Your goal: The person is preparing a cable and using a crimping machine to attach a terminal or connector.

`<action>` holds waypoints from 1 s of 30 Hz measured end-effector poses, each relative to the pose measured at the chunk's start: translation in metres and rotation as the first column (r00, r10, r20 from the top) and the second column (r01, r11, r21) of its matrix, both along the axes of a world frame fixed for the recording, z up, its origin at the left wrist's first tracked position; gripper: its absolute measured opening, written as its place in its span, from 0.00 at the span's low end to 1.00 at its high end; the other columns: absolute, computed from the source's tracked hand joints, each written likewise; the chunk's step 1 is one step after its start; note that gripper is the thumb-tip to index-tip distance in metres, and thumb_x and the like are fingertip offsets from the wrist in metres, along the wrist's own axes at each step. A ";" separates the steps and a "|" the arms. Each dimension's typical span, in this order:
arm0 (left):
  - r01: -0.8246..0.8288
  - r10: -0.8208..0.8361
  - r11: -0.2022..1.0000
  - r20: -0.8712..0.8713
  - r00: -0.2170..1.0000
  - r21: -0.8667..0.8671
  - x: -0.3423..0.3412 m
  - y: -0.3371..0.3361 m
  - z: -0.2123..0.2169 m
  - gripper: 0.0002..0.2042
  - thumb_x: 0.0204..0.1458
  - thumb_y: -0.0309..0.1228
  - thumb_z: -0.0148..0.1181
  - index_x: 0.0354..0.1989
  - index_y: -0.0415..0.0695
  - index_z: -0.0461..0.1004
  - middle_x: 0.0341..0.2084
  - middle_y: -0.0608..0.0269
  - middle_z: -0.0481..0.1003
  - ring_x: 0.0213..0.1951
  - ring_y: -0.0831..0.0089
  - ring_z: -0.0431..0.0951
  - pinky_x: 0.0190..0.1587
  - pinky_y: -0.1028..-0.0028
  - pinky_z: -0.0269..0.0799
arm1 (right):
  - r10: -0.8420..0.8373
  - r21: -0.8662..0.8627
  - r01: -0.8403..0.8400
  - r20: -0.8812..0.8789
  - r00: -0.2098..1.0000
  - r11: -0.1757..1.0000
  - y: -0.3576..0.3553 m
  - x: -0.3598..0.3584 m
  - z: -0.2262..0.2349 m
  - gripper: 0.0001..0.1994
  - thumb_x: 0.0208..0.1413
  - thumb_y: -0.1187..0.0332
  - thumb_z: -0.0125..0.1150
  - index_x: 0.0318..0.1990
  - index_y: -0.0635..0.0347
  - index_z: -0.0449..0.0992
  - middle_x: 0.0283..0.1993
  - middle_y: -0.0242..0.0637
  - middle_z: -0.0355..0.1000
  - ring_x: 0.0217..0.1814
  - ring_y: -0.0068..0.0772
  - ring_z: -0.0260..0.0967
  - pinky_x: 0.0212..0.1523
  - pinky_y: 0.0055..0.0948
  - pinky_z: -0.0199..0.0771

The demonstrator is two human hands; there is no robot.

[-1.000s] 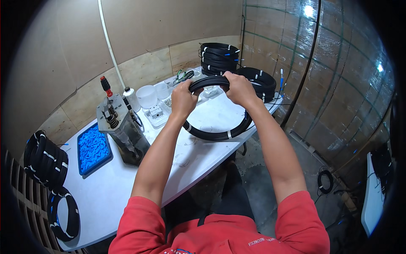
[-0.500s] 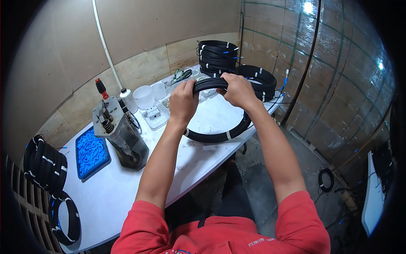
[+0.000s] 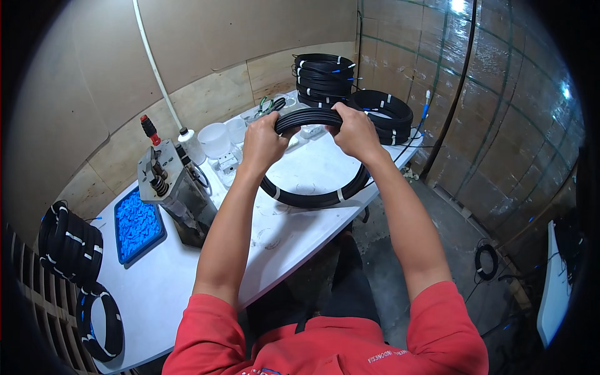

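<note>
Blk cable coil [image 3: 307, 200]: in both hands, by desk's [image 3: 150, 303] near edge
L hand [image 3: 263, 140]: grip clamped on coil's far rim, left
R hand [image 3: 356, 132]: grip likewise clamped, right
Tall coil stack [image 3: 324, 82]: desk, far right

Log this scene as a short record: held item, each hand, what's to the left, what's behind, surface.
Held item: black cable coil with white bands
Left hand: gripping the coil's upper left
Right hand: gripping the coil's upper right
To the left: metal device; blue tray of small blue pieces
Behind: stack of black coils
Surface: white table
</note>
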State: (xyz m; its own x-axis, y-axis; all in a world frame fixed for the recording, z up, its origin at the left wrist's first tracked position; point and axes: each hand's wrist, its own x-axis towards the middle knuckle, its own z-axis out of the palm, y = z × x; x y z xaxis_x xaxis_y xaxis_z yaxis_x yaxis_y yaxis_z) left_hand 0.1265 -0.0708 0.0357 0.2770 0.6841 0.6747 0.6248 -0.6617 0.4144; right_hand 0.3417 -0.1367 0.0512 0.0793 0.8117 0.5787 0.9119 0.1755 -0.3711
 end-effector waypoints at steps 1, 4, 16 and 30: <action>-0.007 0.009 0.997 -0.024 1.000 0.081 0.001 -0.002 0.001 0.21 0.48 0.46 0.76 0.34 0.40 0.79 0.32 0.49 0.80 0.38 0.47 0.81 0.41 0.53 0.75 | -0.002 0.000 0.002 -0.001 1.000 1.000 -0.001 -0.001 0.002 0.15 0.53 0.69 0.71 0.48 0.58 0.78 0.45 0.50 0.81 0.50 0.58 0.78 0.50 0.52 0.77; -0.020 0.024 0.987 -0.026 0.999 0.161 0.010 -0.009 0.003 0.21 0.47 0.46 0.77 0.34 0.39 0.79 0.34 0.49 0.79 0.41 0.47 0.80 0.44 0.55 0.76 | 0.015 -0.089 -0.015 -0.003 1.000 0.996 0.000 0.001 0.005 0.14 0.53 0.69 0.71 0.47 0.56 0.77 0.42 0.49 0.82 0.48 0.60 0.79 0.50 0.53 0.77; 0.027 -0.027 0.997 -0.005 1.000 -0.070 -0.002 -0.004 0.009 0.23 0.49 0.49 0.76 0.36 0.39 0.82 0.27 0.47 0.83 0.32 0.49 0.84 0.38 0.58 0.79 | 0.314 0.026 -0.316 -0.210 0.926 0.949 -0.005 0.032 -0.013 0.25 0.50 0.72 0.69 0.59 0.56 0.76 0.40 0.39 0.80 0.36 0.30 0.76 0.43 0.30 0.76; -0.020 0.018 0.997 -0.022 1.000 -0.081 -0.014 0.009 -0.001 0.23 0.52 0.50 0.73 0.35 0.39 0.81 0.29 0.44 0.83 0.35 0.46 0.84 0.39 0.55 0.78 | 0.166 0.100 -0.137 -0.404 0.899 0.985 -0.005 0.027 -0.054 0.13 0.57 0.73 0.65 0.49 0.59 0.78 0.37 0.46 0.81 0.39 0.43 0.81 0.44 0.35 0.77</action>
